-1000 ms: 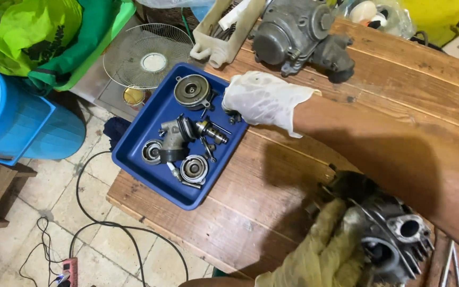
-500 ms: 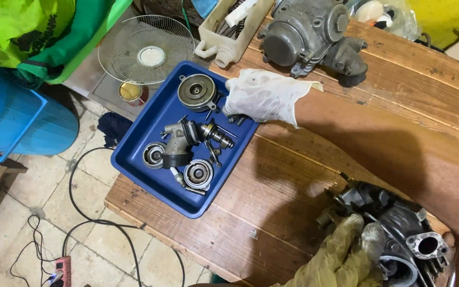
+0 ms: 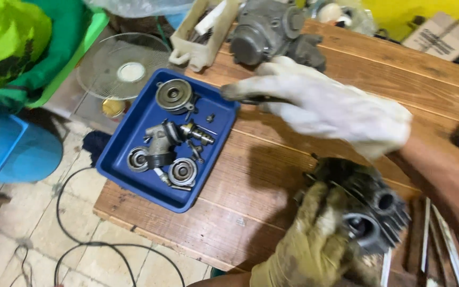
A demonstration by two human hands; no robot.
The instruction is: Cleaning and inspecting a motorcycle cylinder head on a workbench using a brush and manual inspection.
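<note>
With the left hand (image 3: 314,250) closed around the finned engine part (image 3: 370,212) near the surface's front edge, the right hand (image 3: 336,109) pinches a small dark piece over the blue tray (image 3: 134,175), which may slip.

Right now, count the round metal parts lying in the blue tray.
3. One large round cap at the far end of the blue tray; two smaller discs at the near end, one left, one right. Others may hide beneath the clustered parts.
</note>
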